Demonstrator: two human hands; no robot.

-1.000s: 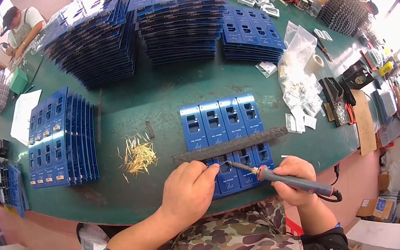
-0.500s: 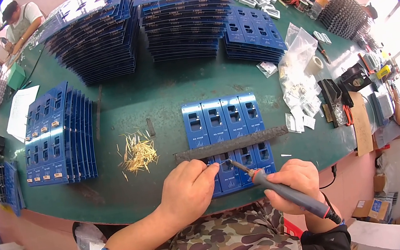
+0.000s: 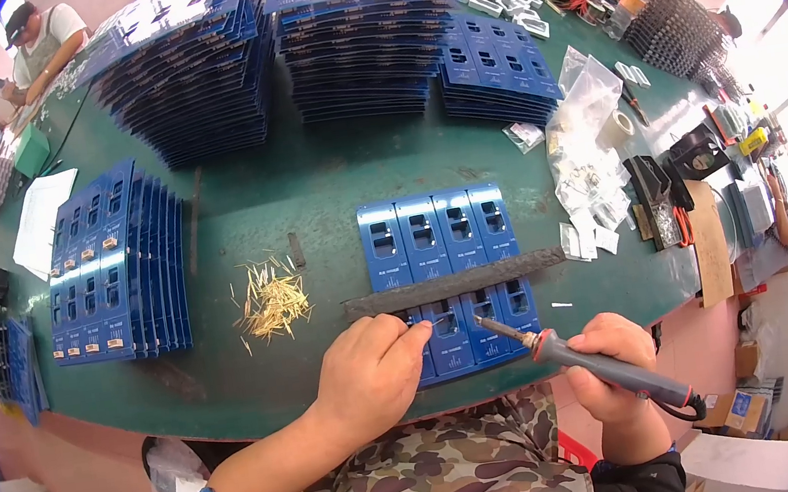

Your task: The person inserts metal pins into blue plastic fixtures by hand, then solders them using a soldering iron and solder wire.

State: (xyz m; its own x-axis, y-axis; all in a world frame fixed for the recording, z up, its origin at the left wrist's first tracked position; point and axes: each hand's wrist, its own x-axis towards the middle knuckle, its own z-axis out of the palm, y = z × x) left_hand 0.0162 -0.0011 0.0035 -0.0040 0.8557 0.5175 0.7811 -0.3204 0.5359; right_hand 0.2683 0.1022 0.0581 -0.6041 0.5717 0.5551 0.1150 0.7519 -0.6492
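My right hand point(image 3: 612, 365) grips a soldering iron point(image 3: 601, 366) by its grey handle. The iron's bare tip points left over a blue circuit board panel point(image 3: 448, 353), just above its surface. My left hand point(image 3: 370, 368) is closed at the panel's near left side, its thumb and finger pinching a thin metallic piece point(image 3: 439, 321) whose kind I cannot make out. A dark, rough bar point(image 3: 459, 282) lies across the panel from left to right, just beyond my hands. Cut-out windows run in two rows on the panel.
Left of the panel lies a heap of thin gold-coloured pins point(image 3: 274, 302). Boards with fitted parts point(image 3: 94, 275) stand upright at the left. Tall board stacks point(image 3: 185, 94) rise at the back. Plastic bags point(image 3: 591, 150) and a black tool holder point(image 3: 651, 192) lie right. Other people work around the table.
My right hand has drawn the soldering iron to the right, so its tip has left the spot by my left fingertips. My left hand stays where it was.
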